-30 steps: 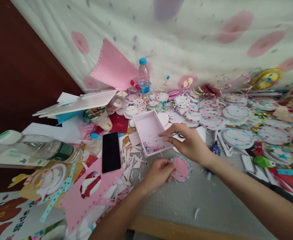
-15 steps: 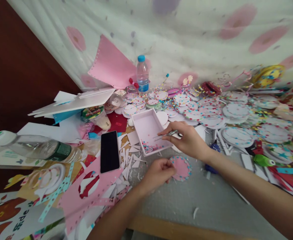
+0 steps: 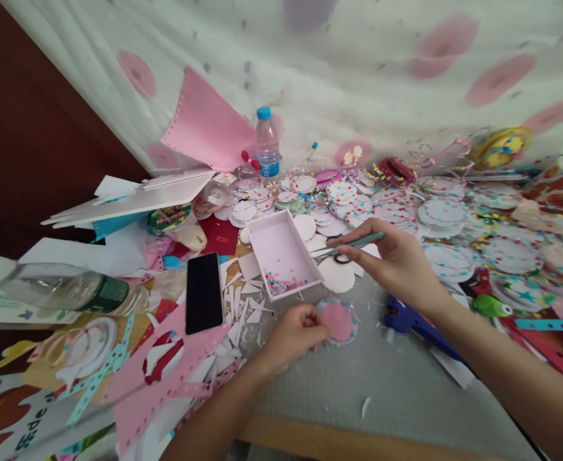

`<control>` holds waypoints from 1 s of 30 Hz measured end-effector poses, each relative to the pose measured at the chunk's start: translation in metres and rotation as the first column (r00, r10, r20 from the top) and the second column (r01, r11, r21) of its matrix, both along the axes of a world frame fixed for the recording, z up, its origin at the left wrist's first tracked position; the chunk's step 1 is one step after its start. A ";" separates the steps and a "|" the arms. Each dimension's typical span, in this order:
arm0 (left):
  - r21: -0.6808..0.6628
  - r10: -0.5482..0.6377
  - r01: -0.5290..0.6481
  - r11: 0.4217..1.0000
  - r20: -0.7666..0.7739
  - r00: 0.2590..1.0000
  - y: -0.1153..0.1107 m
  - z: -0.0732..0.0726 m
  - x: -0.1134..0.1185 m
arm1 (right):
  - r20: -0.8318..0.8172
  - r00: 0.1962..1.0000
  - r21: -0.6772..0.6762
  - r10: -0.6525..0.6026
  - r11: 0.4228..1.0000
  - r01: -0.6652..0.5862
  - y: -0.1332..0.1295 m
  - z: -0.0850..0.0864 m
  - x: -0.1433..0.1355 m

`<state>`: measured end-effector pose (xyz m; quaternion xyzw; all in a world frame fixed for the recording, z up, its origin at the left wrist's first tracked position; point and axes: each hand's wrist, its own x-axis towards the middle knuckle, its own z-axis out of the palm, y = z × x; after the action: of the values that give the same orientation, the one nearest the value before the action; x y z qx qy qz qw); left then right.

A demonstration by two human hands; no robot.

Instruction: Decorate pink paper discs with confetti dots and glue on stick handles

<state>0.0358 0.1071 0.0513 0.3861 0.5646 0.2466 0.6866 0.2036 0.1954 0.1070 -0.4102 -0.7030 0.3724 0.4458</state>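
My left hand pinches the left edge of a round pink paper disc, which has small blue and red dots around its rim. The disc lies on the grey cutting mat. Between the thumb and fingers of my right hand is a pair of greenish tweezers, tips pointing left. Whether the tips hold a dot is too small to tell. Left of the tips stands a shallow white box, with red, pink and blue paper dots gathered at its near end.
A blue glue gun lies under my right forearm. Stacks of dotted paper discs fill the back and right. At left are a phone, paper scraps and a lying bottle. A small water bottle stands behind.
My right hand has moved with the tweezers from over the box to its right side. My left hand still holds the disc's edge. The whole view has shifted slightly.
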 end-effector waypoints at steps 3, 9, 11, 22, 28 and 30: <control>-0.002 0.000 0.000 1.000 0.005 1.000 0.000 0.001 0.000 | 0.000 1.000 -0.004 0.003 1.000 -0.003 0.000 -0.004 -0.002; 0.010 -0.016 0.016 1.000 -0.017 1.000 0.000 -0.002 0.002 | 0.063 0.998 0.019 -0.003 1.000 0.002 0.000 -0.009 -0.004; 0.011 -0.016 0.016 1.000 -0.019 1.000 0.000 -0.002 0.002 | 0.056 0.998 0.018 -0.004 1.000 0.003 0.000 -0.008 -0.004; 0.024 -0.010 0.009 1.000 0.013 1.000 -0.001 -0.007 0.002 | 0.021 0.999 0.035 -0.039 0.999 0.038 -0.001 -0.008 0.002; 0.044 -0.025 0.026 0.999 -0.011 1.000 -0.002 -0.014 0.001 | 0.046 0.998 0.018 -0.038 0.999 0.037 -0.004 -0.011 0.007; 0.048 -0.028 0.028 0.998 -0.006 1.000 -0.002 -0.015 0.001 | 0.081 0.995 0.025 -0.051 0.998 0.049 -0.005 -0.014 0.010</control>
<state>0.0364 0.1049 0.0363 0.4112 0.5547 0.2494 0.6790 0.2138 0.1901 0.0932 -0.4371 -0.7145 0.3360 0.4308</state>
